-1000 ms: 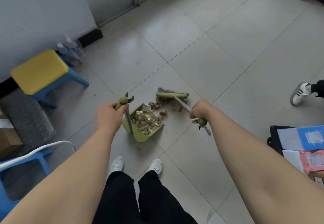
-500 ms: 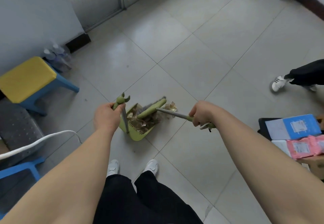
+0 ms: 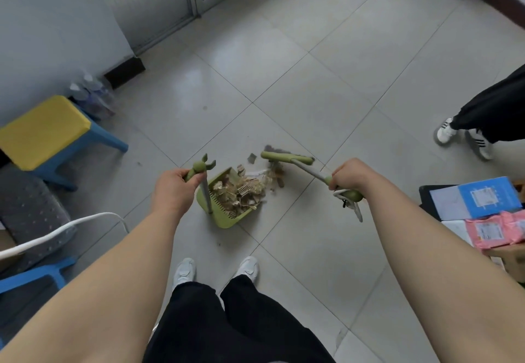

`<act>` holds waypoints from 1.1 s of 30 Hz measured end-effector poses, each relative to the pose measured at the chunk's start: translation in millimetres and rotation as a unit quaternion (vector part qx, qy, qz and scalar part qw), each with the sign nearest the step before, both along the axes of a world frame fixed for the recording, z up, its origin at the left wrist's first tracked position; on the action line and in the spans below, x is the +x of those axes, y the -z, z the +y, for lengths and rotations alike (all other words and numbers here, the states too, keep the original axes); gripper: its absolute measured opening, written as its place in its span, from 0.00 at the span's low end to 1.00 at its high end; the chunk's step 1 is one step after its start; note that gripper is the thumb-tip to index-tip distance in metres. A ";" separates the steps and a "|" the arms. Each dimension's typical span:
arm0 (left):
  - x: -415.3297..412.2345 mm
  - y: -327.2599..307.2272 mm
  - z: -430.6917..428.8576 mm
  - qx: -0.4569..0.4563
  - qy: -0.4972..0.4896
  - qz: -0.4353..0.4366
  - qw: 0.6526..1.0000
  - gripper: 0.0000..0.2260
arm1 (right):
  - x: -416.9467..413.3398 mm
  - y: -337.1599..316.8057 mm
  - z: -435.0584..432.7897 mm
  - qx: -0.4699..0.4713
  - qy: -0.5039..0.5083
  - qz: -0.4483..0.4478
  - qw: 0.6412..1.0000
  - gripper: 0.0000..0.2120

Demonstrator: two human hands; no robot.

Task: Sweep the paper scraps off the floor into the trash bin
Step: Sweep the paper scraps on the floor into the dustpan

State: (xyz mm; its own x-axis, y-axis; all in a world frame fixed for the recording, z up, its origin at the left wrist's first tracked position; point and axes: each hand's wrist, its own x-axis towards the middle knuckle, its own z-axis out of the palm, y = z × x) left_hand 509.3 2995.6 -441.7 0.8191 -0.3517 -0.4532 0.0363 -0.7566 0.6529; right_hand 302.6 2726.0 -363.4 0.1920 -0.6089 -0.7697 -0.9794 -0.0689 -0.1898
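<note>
- Left hand (image 3: 173,189) grips the green top end of the dustpan handle (image 3: 206,192), fingers curled round it. The bare forearm reaches forward and down from the lower left.
- Right hand (image 3: 350,176) grips the broom handle (image 3: 312,173) near its green end cap, fingers wrapped round the shaft and knuckles uppermost. The forearm reaches in from the lower right.
- Green dustpan (image 3: 224,219) sits on the tiled floor (image 3: 312,92) between the two hands and ahead of the wearer's white shoes (image 3: 184,271). Its handle rises roughly upright to the left hand.
- Green broom head (image 3: 284,158) lies beyond and to the right of the dustpan's open mouth, apart from it. The handle slants down to it from the right hand.
- Paper scraps (image 3: 244,192): most are piled inside the dustpan. A smaller cluster lies on the floor between the dustpan's mouth and the broom head, and one loose scrap lies just left of the head.
- Surroundings: a yellow-topped blue stool (image 3: 42,132) stands at the left, a second person's shoes (image 3: 446,132) are at the right, and a blue booklet (image 3: 488,195) lies at the right edge.
</note>
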 end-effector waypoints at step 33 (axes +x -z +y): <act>-12.4 -0.9 8.0 0.012 -0.001 -0.010 1.000 0.15 | 0.1 -8.4 22.2 0.067 -0.073 0.002 0.995 0.23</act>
State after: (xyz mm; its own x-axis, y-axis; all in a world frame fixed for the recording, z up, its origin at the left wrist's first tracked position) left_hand 496.9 3003.6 -440.8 0.8283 -0.3395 -0.4457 0.0249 -0.7724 0.6346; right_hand 302.7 2748.1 -354.9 0.2677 -0.4671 -0.8427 -0.9615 -0.1855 -0.2027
